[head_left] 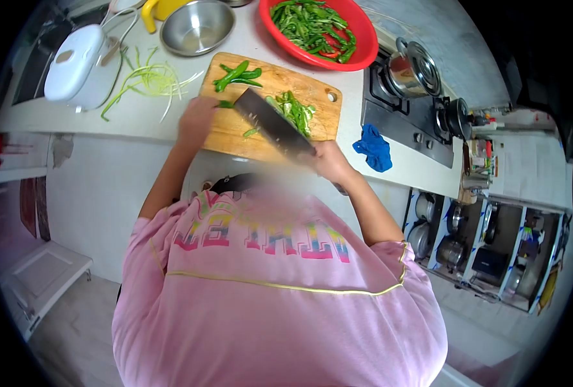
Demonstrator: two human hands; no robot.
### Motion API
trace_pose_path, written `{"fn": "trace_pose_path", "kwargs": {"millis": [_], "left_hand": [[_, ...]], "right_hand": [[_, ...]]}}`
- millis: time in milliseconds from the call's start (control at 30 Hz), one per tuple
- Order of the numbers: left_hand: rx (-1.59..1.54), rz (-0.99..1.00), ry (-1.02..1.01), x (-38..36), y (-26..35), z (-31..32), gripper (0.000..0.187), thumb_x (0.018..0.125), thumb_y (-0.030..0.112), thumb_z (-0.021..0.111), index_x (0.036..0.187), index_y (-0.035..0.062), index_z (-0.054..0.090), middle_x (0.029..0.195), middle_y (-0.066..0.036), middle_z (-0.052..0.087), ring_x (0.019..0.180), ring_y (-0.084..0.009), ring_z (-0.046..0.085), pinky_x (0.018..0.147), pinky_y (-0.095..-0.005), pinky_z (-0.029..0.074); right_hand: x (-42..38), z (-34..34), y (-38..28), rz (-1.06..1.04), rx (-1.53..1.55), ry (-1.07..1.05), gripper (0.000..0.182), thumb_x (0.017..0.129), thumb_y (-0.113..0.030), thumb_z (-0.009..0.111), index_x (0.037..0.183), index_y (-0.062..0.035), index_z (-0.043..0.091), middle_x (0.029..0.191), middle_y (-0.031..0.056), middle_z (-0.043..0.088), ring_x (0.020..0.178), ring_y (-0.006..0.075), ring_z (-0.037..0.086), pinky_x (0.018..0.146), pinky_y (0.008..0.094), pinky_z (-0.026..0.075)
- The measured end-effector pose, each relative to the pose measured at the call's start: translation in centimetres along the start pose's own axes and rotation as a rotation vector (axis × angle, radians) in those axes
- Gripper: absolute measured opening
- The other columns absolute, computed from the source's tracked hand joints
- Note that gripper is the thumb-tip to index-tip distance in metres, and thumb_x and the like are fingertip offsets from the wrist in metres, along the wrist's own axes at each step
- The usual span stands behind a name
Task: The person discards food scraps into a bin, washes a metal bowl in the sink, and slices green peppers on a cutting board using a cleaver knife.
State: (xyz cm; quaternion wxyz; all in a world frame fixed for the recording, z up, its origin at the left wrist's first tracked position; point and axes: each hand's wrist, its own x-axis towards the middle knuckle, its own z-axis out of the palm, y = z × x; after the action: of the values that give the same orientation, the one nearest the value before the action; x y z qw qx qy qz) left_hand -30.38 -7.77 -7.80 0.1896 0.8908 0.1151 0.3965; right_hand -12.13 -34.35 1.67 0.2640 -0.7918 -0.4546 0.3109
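Note:
My right hand (330,161) is closed round the handle of a broad dark cleaver (273,124), whose blade slants over the wooden cutting board (325,119). At the board's left edge, my left hand (197,122) has its fingers closed on a green pepper (225,104), close to the blade's tip. Whole green peppers (238,76) lie at the top left of the board. Cut green pepper pieces (293,113) are heaped just beyond the blade, and small bits stick to the blade.
A red basin (370,45) of cut peppers and a metal bowl (198,29) stand behind the board. Green stalks (148,80) and a white appliance (75,64) are left. Right are a blue cloth (374,148), a gas stove (409,122) and a lidded pot (415,69).

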Motion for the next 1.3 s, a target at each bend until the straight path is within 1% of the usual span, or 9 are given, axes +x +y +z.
{"fn": "trace_pose_path", "kwargs": {"millis": [67,200,367,500,600,833,867,1067,1300], "left_hand": [[0.067,-0.159,0.086,-0.6,-0.2,-1.5,0.014,0.076,0.002,0.063,0.090,0.0038,0.060,0.089,-0.009,0.063,0.085,-0.0275,0.059,0.077,-0.0363,0.048],[0.117,-0.170,0.100,-0.8,-0.1,-2.6,0.014,0.077,0.003,0.063,0.091,0.0035,0.060,0.090,-0.008,0.063,0.086,-0.0269,0.059,0.076,-0.0360,0.048],[0.026,0.073,0.064,-0.2,0.3,1.0,0.016,0.076,0.004,0.060,0.092,0.0038,0.061,0.093,-0.008,0.063,0.090,-0.0260,0.060,0.079,-0.0349,0.048],[0.005,0.263,-0.142,0.4,3.4,3.5,0.021,0.075,0.005,0.054,0.094,0.0038,0.060,0.100,-0.007,0.061,0.095,-0.0245,0.058,0.079,-0.0335,0.049],[-0.102,0.168,-0.345,0.4,4.6,3.3,0.026,0.073,0.005,0.053,0.097,0.0041,0.061,0.104,-0.009,0.061,0.096,-0.0256,0.059,0.080,-0.0324,0.049],[-0.137,0.151,-0.316,-0.2,5.8,2.7,0.027,0.073,0.005,0.054,0.099,0.0040,0.062,0.101,-0.009,0.061,0.094,-0.0242,0.059,0.078,-0.0309,0.050],[-0.124,0.147,-0.312,-0.3,5.8,2.7,0.027,0.073,0.005,0.054,0.099,0.0040,0.062,0.100,-0.008,0.061,0.093,-0.0237,0.059,0.077,-0.0306,0.050],[-0.053,0.108,-0.265,-0.9,5.9,3.1,0.026,0.072,0.005,0.056,0.096,0.0048,0.065,0.096,-0.006,0.062,0.088,-0.0201,0.060,0.072,-0.0289,0.052],[-0.077,0.086,-0.261,-0.7,5.9,2.9,0.024,0.071,0.005,0.057,0.094,0.0054,0.065,0.093,-0.004,0.063,0.085,-0.0184,0.060,0.069,-0.0269,0.052]], "right_hand": [[0.6,0.6,1.2,-0.076,-0.105,-0.113,0.018,0.074,-0.019,0.067,0.074,-0.0009,0.063,0.065,0.0201,0.058,0.065,0.0365,0.059,0.061,0.0422,0.046],[1.7,1.1,-0.1,-0.097,-0.216,-0.203,0.019,0.072,-0.019,0.068,0.073,-0.0009,0.064,0.066,0.0205,0.059,0.066,0.0369,0.059,0.062,0.0437,0.046],[2.6,-1.6,0.8,0.138,-0.209,-0.100,0.023,0.073,-0.022,0.068,0.076,0.0005,0.065,0.069,0.0214,0.061,0.067,0.0360,0.061,0.063,0.0415,0.048],[3.0,-2.8,1.9,0.280,-0.125,-0.031,0.024,0.076,-0.021,0.066,0.081,0.0028,0.064,0.062,0.0209,0.059,0.059,0.0339,0.061,0.059,0.0391,0.048],[2.2,-2.8,-0.8,0.413,0.019,0.013,0.024,0.078,-0.020,0.066,0.082,0.0034,0.063,0.060,0.0205,0.058,0.057,0.0327,0.059,0.058,0.0385,0.047],[2.2,-0.3,-2.0,0.061,-0.250,0.060,0.022,0.079,-0.019,0.066,0.078,0.0027,0.062,0.058,0.0188,0.056,0.052,0.0314,0.057,0.051,0.0381,0.044],[2.5,-0.1,-1.8,0.043,-0.316,0.042,0.025,0.079,-0.023,0.064,0.077,0.0022,0.062,0.063,0.0222,0.057,0.057,0.0378,0.057,0.055,0.0418,0.045],[3.4,-0.1,-2.3,0.001,-0.484,-0.069,0.025,0.081,-0.024,0.060,0.073,0.0004,0.061,0.066,0.0221,0.059,0.066,0.0397,0.059,0.062,0.0471,0.047],[5.8,0.3,-3.8,-0.100,-0.584,-0.164,0.014,0.076,-0.012,0.058,0.071,0.0008,0.063,0.070,0.0223,0.062,0.068,0.0372,0.062,0.064,0.0453,0.051]]}}
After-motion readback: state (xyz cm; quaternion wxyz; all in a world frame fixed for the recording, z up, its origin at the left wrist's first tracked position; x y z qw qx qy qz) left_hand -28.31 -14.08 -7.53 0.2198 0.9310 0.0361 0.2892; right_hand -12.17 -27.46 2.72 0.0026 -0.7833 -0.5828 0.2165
